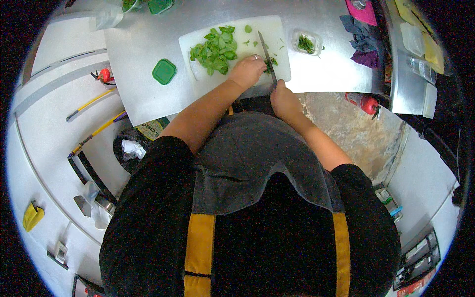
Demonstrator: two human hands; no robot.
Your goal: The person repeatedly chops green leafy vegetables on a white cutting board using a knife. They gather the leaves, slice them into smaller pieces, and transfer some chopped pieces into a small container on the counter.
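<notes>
A white cutting board [269,24] lies on the metal table in front of me. On its left half sits a heap of green basil-like leaves [215,52]. My right hand [285,99] is closed round the handle of a long knife [267,53], whose blade points away across the board's right side. Just left of the blade, my left hand [247,73] presses its curled fingers down on a few leaves [267,68]; their tips are partly hidden. Small cut bits are scattered around the blade. Right of the board stands a clear container [307,42] with cut greens inside.
Left of the board lies a green lid [164,72]; another green lid [160,5] is at the far edge. Dark and pink cloths [363,37] lie at the table's right end. A black-bagged bin [129,148] stands below on the left, a red extinguisher [368,105] on the right.
</notes>
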